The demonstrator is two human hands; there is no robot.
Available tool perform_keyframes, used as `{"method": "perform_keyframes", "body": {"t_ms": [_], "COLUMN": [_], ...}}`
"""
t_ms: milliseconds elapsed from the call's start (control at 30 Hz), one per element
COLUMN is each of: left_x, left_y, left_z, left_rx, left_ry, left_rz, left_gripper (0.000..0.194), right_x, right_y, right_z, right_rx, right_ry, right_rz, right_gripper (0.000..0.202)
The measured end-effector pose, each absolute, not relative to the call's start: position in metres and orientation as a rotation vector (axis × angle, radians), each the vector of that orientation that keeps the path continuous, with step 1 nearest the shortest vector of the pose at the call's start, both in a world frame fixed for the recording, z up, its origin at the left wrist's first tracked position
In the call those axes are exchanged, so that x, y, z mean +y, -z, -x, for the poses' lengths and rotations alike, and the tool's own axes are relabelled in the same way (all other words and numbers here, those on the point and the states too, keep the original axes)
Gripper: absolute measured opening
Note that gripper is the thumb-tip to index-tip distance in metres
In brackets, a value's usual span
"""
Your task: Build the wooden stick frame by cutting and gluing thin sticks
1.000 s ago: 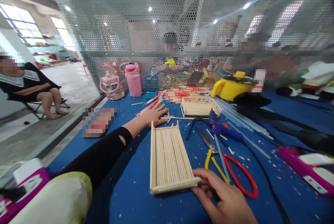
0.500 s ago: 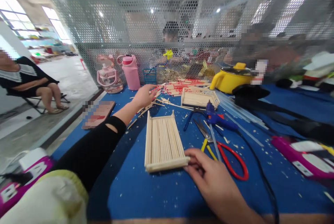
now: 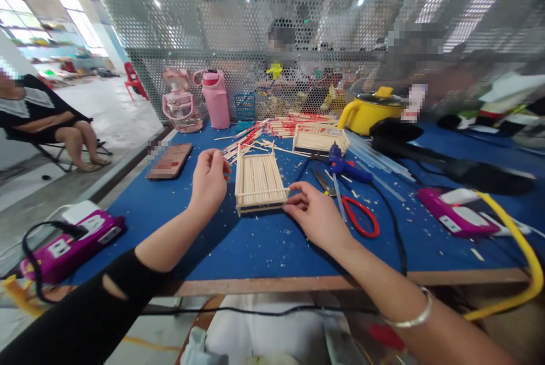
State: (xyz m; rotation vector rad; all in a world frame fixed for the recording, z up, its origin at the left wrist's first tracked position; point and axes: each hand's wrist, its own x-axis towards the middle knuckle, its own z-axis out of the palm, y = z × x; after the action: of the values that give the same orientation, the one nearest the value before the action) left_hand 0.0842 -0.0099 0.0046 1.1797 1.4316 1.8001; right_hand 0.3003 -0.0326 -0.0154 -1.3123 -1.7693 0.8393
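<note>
A shallow tray of glued wooden sticks [image 3: 259, 182] lies on the blue table mat [image 3: 264, 246] in front of me. My right hand [image 3: 314, 213] pinches the tray's near right corner. My left hand [image 3: 208, 180] hovers just left of the tray, its fingers pinched together on what looks like a thin wooden stick. Behind the tray lies a loose pile of red-tipped sticks [image 3: 293, 125], with a second stick tray [image 3: 319, 139] beside it.
A blue glue gun [image 3: 340, 163] and red-handled scissors [image 3: 360, 217] lie right of the tray. Further back are a yellow pot [image 3: 374, 112], a pink bottle [image 3: 215, 98] and a phone [image 3: 169, 160]. Purple power strips [image 3: 451, 214] sit at both sides. People sit behind the mesh panel [image 3: 255, 24].
My left hand has drawn back from the stick pile to beside the tray, fingers now pinched. The view has pulled back, showing the table's front edge. My right hand stays at the tray's corner.
</note>
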Motion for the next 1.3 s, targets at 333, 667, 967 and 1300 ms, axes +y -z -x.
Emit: {"method": "perform_keyframes", "body": {"t_ms": [333,667,967,1300], "left_x": [-0.083,-0.082,-0.084,-0.090], "left_y": [0.026,0.021,0.026,0.032], "left_z": [-0.083,-0.096,-0.095,-0.094], "left_rx": [1.639,1.852,1.849,1.878], "left_ry": [-1.360,-1.317,-1.373,-1.505], "left_rz": [-1.516,-1.603,-1.621,-1.648], "left_gripper": [0.031,0.011,0.012,0.021], "right_x": [-0.062,-0.058,-0.061,-0.063], "right_y": [0.037,0.039,0.037,0.040], "right_z": [-0.286,-0.283,-0.282,-0.285], "right_rx": [-1.635,-1.724,-1.746,-1.747], "right_ry": [-0.662,-0.753,-0.679,-0.582], "right_rz": [1.157,1.110,1.142,1.112], "right_gripper": [0.048,0.045,0.051,0.053]}}
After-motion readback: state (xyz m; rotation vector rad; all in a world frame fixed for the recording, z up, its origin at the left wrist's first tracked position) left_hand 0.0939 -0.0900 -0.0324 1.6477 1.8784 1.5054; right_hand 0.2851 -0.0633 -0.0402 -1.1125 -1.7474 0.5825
